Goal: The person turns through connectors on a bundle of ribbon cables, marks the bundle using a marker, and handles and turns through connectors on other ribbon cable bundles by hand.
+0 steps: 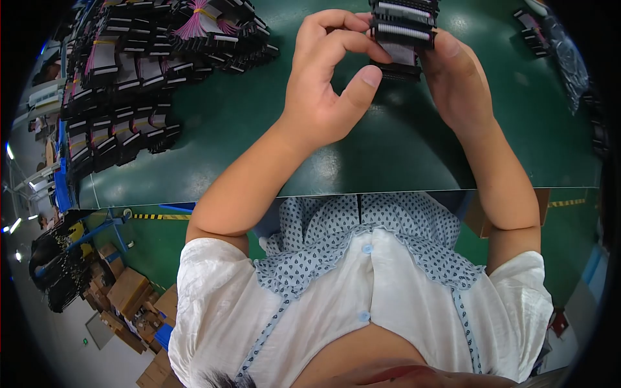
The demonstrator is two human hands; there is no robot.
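Observation:
A stack of black connectors with grey ribbon cable [402,32] is held between my two hands at the top centre, above the green table [259,158]. My left hand [336,77] has its fingertips on the left side of the stack, with the thumb near its lower left corner. On the stack's right side, my right hand [458,81] is closed against it, thumb on the near right edge. The far fingers of my right hand are hidden behind the stack.
Piles of similar cable bundles [123,129] cover the table's left side, some with pink wires [197,22]. At the right lie another bundle [532,32] and a clear plastic bag [566,61]. Cardboard boxes [129,291] stand on the floor at lower left.

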